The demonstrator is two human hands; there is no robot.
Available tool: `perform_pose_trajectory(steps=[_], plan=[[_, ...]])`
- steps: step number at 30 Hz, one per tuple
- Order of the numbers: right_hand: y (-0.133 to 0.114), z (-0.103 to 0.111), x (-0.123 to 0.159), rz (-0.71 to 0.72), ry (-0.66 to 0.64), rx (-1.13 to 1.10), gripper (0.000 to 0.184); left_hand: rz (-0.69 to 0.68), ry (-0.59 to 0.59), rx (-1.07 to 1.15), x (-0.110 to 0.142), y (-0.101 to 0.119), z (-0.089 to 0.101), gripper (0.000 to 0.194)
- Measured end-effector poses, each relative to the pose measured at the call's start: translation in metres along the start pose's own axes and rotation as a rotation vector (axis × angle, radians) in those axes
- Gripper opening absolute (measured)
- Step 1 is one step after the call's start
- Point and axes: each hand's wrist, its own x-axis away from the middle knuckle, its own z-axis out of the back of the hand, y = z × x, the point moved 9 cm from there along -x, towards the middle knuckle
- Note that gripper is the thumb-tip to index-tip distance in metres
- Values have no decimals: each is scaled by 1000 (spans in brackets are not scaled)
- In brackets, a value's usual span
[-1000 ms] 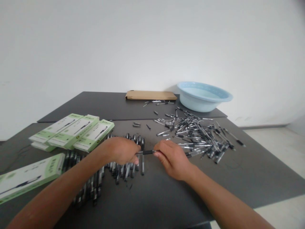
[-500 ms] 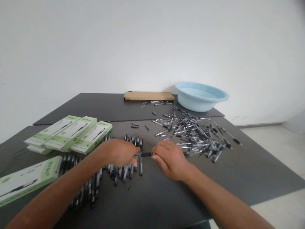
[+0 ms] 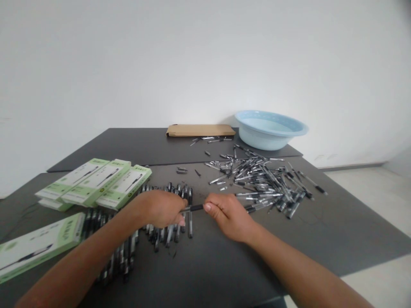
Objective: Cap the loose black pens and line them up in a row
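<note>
A pen [image 3: 196, 208] with a black grip section is held level between my two hands, above the table. Its barrel end is pinched in the fingers of my left hand [image 3: 162, 208]. My right hand [image 3: 227, 216] is closed around the other end, so the tip is hidden. Beneath and beside my left hand lies a row of clear-barrelled pens [image 3: 190, 229], partly covered by it. Another batch of pens [image 3: 126, 256] lies nearer to me, under my left forearm.
Green-and-white pen boxes [image 3: 109, 179] are stacked at left, with another box [image 3: 38, 244] closer. A loose heap of pens and pen parts [image 3: 266, 175] spreads at right. Behind are a flat cardboard piece [image 3: 201, 130] and a light blue basin [image 3: 269, 137]. Small black pieces [image 3: 197, 173] lie mid-table.
Both hands keep their hold on the pen, almost in place. My right hand has turned slightly, its thumb now higher on the pen's end. The view has shifted a little.
</note>
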Motion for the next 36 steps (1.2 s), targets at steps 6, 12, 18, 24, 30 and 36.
perform_pose_trajectory(steps=[6,12,18,24,30,36], plan=[[4,25,-1,72,87,47,25,-43,46,56,2,-11,3,33],[86,96,-2,-310,377,386,17,-52,61,40,-4,-17,-1,45],[130,70,-8,-420,76,546,19,-56,41,39,-4,-16,-1,52],[124,47,-20,-362,-17,577,19,-49,46,21,-6,-15,-2,52],[124,31,-31,-335,-91,608,20,-47,21,7,-7,-10,0,52],[128,23,-32,-335,-122,610,19,-36,-15,-4,-9,-6,-2,52]])
